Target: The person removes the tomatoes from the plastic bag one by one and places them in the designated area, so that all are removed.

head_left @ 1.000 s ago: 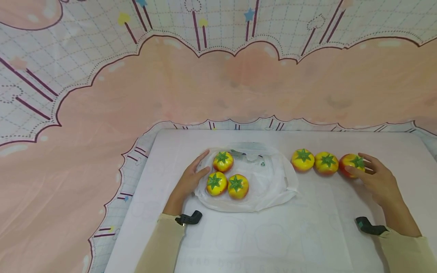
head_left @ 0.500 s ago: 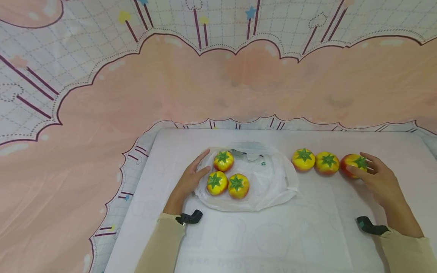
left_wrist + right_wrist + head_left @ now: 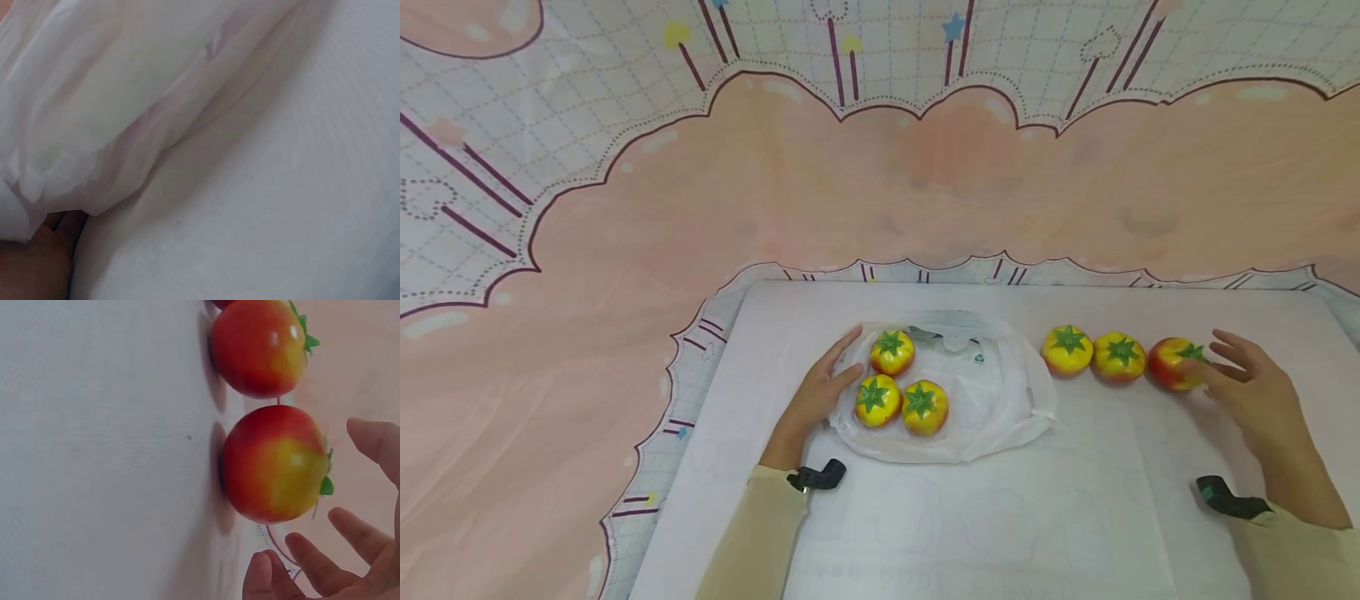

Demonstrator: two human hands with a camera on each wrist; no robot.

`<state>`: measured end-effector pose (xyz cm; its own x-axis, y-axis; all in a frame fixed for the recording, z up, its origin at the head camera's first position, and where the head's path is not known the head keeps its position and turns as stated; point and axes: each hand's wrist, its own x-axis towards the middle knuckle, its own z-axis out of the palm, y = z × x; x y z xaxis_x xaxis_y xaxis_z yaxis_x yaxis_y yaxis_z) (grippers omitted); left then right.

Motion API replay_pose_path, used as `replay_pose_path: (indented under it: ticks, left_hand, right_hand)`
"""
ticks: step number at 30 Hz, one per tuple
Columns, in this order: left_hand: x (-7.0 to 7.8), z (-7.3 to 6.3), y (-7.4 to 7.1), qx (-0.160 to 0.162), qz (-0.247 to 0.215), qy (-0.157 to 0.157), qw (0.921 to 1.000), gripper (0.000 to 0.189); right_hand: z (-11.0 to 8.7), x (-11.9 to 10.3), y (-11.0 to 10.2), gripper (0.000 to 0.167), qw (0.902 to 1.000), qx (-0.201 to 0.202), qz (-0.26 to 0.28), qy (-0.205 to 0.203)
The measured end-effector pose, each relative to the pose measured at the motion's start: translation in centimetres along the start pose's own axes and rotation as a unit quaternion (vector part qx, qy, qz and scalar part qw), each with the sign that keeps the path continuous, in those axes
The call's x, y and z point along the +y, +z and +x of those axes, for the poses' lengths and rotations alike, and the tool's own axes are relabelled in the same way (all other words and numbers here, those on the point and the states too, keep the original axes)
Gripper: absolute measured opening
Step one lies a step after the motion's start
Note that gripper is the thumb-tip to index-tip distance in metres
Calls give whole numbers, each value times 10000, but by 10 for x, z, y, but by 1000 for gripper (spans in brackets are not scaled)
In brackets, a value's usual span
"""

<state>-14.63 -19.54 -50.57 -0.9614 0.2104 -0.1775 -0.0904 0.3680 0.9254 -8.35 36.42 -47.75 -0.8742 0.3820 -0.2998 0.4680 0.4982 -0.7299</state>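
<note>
Touching one bag (image 3: 985,396), left hand (image 3: 817,392), six tomatoes (image 3: 925,408), three near right hand (image 3: 1261,402)

In the left wrist view, a white bag (image 3: 119,87) partly hides the left grip (image 3: 34,265).

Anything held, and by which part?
The right hand holds nothing. The left hand touches the plastic bag at its left edge; a grip cannot be confirmed.
</note>
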Motion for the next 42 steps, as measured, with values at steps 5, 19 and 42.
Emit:
replay_pose_path:
  ticks: [5, 19, 42]
  left_hand:
    - [-1, 1, 0, -8, -9, 37, 10000, 56]
    - [-1, 1, -1, -38, -105, -50, 9999, 55]
    - [-1, 1, -1, -48, -111, 31, 9999, 56]
  right_hand:
    - [-6, -9, -4, 82, 9997, 229, 22, -91]
    - [-28, -50, 9, 83, 9961, 26, -373, -799]
    - [-54, -105, 59, 73, 9772, -472, -215, -2059]
